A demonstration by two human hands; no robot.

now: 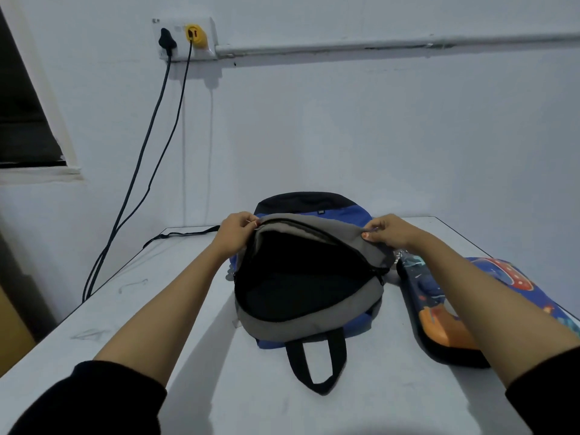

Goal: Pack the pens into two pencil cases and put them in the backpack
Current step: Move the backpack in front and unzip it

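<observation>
Left hand and right hand pinching open backpack flap, pencil case beside, white table

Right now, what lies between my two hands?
The raised grey flap of the blue and grey fabric backpack, seen in the head view. The left hand and the right hand each pinch its edge, above the dark open compartment.
</observation>
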